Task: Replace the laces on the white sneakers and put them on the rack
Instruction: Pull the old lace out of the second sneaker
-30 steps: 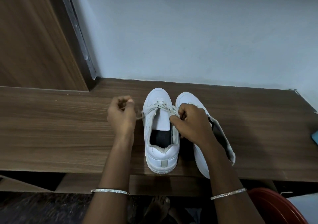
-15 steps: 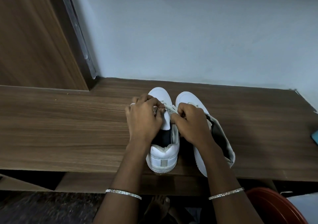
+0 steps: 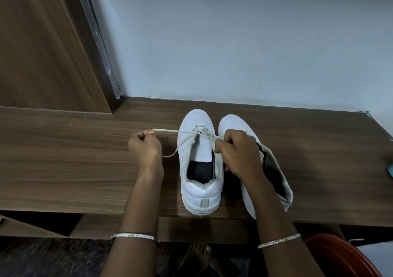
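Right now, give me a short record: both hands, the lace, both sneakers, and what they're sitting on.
Left hand: pinches lace, held out sideways
Right hand: pinches lace at the eyelets
Lace: threaded through toe-end eyelets only
Laced sneaker: upright, heel toward camera
Other sneaker: alongside, partly under right hand
Surface: brown wooden top

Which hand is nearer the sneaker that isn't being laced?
Right. The right hand sits over that sneaker, pinching the lace; the left hand holds the lace out beyond the other sneaker.
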Demonstrator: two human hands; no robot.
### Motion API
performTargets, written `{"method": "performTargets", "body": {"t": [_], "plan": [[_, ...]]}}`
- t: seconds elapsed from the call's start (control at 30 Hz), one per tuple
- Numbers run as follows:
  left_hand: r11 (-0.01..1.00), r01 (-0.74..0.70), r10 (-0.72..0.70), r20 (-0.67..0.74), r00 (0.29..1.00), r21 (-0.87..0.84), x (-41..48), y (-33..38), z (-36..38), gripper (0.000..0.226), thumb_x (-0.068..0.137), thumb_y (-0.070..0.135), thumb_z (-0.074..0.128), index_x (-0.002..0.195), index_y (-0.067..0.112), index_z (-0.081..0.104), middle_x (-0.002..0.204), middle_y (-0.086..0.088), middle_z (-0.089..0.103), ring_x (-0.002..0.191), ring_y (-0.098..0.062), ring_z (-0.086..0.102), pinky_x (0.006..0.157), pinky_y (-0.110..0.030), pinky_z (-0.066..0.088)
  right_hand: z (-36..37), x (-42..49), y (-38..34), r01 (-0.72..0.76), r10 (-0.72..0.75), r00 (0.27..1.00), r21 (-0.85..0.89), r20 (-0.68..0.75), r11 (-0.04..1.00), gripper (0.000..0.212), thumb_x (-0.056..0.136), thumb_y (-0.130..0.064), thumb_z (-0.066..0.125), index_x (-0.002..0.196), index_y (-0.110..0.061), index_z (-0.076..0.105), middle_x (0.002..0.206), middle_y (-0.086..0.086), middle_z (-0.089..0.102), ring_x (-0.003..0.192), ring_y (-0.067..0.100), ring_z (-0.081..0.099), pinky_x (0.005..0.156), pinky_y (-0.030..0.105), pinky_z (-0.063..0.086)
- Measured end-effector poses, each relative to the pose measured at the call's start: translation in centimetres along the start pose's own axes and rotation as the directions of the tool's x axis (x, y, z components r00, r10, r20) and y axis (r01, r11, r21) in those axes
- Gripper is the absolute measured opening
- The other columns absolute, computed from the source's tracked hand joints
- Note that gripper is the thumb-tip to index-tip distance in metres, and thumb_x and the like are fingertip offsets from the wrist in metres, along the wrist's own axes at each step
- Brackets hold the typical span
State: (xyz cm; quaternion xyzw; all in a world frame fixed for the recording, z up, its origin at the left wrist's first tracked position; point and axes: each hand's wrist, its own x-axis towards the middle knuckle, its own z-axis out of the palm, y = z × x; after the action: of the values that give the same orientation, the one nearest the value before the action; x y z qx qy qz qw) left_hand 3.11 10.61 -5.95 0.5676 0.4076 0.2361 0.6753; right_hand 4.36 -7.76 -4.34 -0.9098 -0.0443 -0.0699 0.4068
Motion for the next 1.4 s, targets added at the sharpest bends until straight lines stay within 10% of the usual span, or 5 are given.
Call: {"method": "performTargets", "body": {"t": [0.17,0.57,0.83,1.13,1.4], "plan": [[0.745,-0.611,0.543,0.287,0.789,0.269,-0.9,0.1,0.4,0.013,0.081,0.046,0.06,0.088,0.038,0.068,0.102,0.001,0.065,0.097,-0.026,0.062,0.087,-0.051,0.052,0.1,0.1,0.1,-0.003,0.003,1.0,-0.006,-0.006,1.0,0.031,0.066,-0.033,0.055,0.061,-0.005,0.045,0.058,0.016,0.055,0.056,0.038,0.06,0.057,0.051,0.054],[0.242,-0.805,0.562,0.598,0.572,0.542,-3.9,-0.8,2.5,0.004,0.084,0.034,0.072,0.088,0.033,0.072,0.121,0.01,0.061,0.117,-0.022,0.05,0.09,-0.041,0.033,0.4,-0.1,0.6,0.093,-0.093,0.995,-0.013,-0.034,0.996,0.036,0.076,-0.031,0.058,0.055,-0.017,0.033,0.048,-0.004,0.034,0.052,0.016,0.036,0.055,0.036,0.034],[0.678,-0.681,0.596,0.336,0.729,0.275,-4.0,-0.6,2.3,0.005,0.086,0.02,0.063,0.085,0.025,0.063,0.09,0.011,0.068,0.088,-0.019,0.064,0.079,-0.04,0.051,0.4,0.1,0.8,0.089,-0.09,0.995,-0.028,-0.04,0.996,0.042,0.083,-0.021,0.064,0.055,-0.015,0.033,0.049,-0.001,0.035,0.052,0.017,0.036,0.053,0.033,0.03],[0.964,0.004,-0.017,-0.047,0.999,-0.265,-0.9,0.7,0.6,0.01,0.097,0.002,0.046,0.102,0.008,0.053,0.084,-0.011,0.065,0.053,-0.008,0.066,0.052,-0.02,0.054,0.5,0.1,0.6,0.049,-0.051,0.998,-0.032,-0.038,0.998,0.041,0.083,-0.023,0.065,0.056,-0.011,0.037,0.051,0.003,0.039,0.053,0.018,0.038,0.054,0.034,0.035],[0.895,-0.219,0.29,-0.133,0.948,0.389,-0.7,0.5,-0.7,0.037,0.086,0.021,0.062,0.122,0.012,0.055,0.122,-0.011,0.059,0.11,-0.036,0.059,0.093,-0.045,0.046,0.4,0.1,0.2,0.042,-0.044,0.998,-0.037,-0.048,0.998,0.041,0.082,-0.024,0.065,0.056,-0.01,0.037,0.052,0.006,0.038,0.053,0.018,0.037,0.054,0.039,0.039]]}}
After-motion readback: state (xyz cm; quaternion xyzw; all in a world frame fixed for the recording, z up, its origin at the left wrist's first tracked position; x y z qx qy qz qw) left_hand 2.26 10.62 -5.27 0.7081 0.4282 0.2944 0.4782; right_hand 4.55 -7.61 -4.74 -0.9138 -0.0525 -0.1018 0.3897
